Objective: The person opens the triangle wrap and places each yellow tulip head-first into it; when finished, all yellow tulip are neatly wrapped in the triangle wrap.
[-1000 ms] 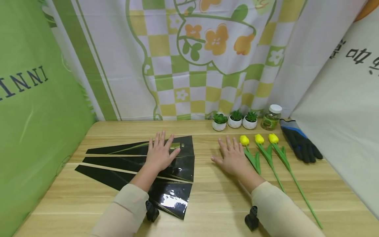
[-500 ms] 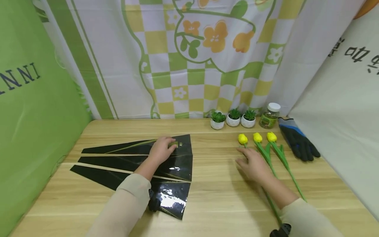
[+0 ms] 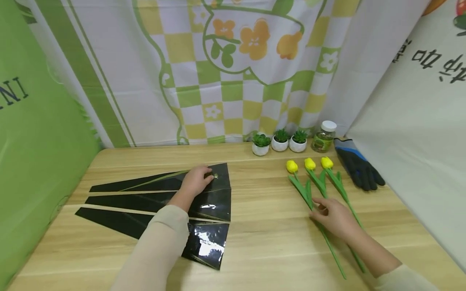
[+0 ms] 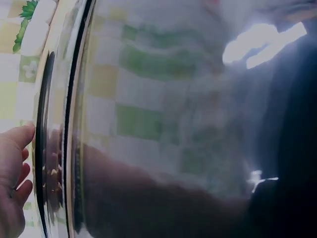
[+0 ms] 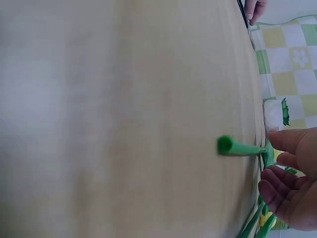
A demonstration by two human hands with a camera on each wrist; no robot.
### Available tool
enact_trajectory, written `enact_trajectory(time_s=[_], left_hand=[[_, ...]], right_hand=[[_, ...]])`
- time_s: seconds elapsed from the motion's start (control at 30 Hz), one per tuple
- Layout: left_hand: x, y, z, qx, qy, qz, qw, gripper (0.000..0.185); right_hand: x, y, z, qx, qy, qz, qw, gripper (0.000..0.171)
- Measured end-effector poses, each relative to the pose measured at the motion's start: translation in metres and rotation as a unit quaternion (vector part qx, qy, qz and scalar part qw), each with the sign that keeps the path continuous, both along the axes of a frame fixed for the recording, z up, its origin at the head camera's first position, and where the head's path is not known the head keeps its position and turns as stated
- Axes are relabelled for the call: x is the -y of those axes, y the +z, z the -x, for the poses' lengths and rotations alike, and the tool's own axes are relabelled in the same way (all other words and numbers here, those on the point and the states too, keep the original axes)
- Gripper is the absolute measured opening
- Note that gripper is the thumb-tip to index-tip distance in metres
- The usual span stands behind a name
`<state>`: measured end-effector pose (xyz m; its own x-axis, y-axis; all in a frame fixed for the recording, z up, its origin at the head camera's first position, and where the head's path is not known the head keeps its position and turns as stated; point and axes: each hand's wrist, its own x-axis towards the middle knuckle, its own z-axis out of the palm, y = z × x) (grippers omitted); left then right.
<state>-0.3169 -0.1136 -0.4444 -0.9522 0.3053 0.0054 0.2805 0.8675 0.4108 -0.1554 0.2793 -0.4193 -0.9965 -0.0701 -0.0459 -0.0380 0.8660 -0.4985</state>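
Left hand rests with curled fingers on the black sheets at worktop left, right hand pinches the leftmost tulip stem mid-length; risk: thin stem slips or drags neighbouring tulips.

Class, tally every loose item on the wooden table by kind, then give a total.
Yellow artificial tulips: 3
Glossy black wrapping sheets: 4
Small potted succulents in white pots: 3
White-lidded glass jar: 1
Black and blue work glove: 1
Total: 12
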Motion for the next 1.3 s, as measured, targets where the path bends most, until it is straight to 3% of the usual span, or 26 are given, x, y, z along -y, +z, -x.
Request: enact_trajectory(time_s=[0.23,0.53,0.83,1.13,1.3], left_hand=[[0.003,-0.001,-0.004,0.004,0.008,0.01,0.9999,0.043],[0.001,-0.002,-0.006,-0.018,0.015,0.004,0.9997,0.036],[0.001,-0.008,-0.004,-0.046,0.023,0.011,0.9986,0.031],[0.004,-0.006,-0.004,-0.044,0.038,-0.032,0.9978,0.03],[0.005,-0.006,-0.004,-0.039,0.048,-0.067,0.9958,0.031]], right_hand=[[-0.004,-0.001,-0.012,0.035,-0.017,0.001,0.999,0.055],[-0.002,-0.004,-0.015,0.024,-0.025,-0.016,0.999,0.041],[0.0,-0.001,-0.014,0.038,-0.039,0.006,0.998,0.033],[0.002,0.005,-0.007,0.042,-0.05,0.078,0.995,0.037],[0.01,0.014,0.001,0.068,-0.054,0.163,0.983,0.043]])
